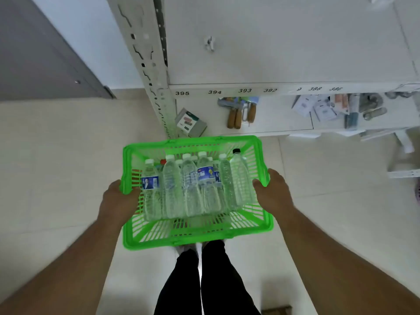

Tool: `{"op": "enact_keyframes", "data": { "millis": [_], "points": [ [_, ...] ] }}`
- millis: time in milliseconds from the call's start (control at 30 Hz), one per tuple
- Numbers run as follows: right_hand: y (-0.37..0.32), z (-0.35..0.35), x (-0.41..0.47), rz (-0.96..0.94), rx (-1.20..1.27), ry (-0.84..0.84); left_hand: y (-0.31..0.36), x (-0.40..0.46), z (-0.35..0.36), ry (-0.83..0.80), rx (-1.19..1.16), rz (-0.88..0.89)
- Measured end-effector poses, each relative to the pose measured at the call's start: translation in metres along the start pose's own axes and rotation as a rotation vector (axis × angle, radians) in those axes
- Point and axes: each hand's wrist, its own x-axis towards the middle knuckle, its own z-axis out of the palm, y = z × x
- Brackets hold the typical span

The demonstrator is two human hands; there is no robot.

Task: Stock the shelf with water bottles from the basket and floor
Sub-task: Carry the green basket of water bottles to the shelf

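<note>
A bright green plastic basket (197,234) hangs in front of me above the tiled floor, held by both sides. My left hand (118,201) grips its left rim and my right hand (273,192) grips its right rim. Inside stand several clear water bottles (173,187), most with white caps, some with blue labels (205,175); one at the right has a black cap (236,151). The white metal shelf (272,53) rises just beyond the basket, its edge marked with numbers such as 395 and 394.
The lower shelf board (279,119) holds a small box (189,122), brown-handled tools (241,114) and packets and other goods (336,110) at the right. A perforated upright post (151,71) stands at the shelf's left. A grey door (38,55) is far left. My legs (204,283) are below the basket.
</note>
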Motion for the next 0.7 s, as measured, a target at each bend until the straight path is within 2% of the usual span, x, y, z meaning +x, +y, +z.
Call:
{"op": "enact_keyframes", "data": {
  "millis": [67,133,367,700],
  "points": [
    [0.009,0.006,0.012,0.043,0.007,0.048,-0.001,0.007,0.005,0.038,0.053,-0.024],
    [0.020,0.013,0.021,0.100,0.008,0.023,-0.006,0.014,0.009,0.060,0.117,-0.044],
    [0.039,0.035,0.051,0.138,0.088,0.001,-0.023,0.036,0.026,0.057,-0.069,-0.154],
    [0.049,0.041,0.084,0.271,0.220,-0.066,-0.026,0.051,0.035,0.088,-0.007,-0.176]
  ]
}}
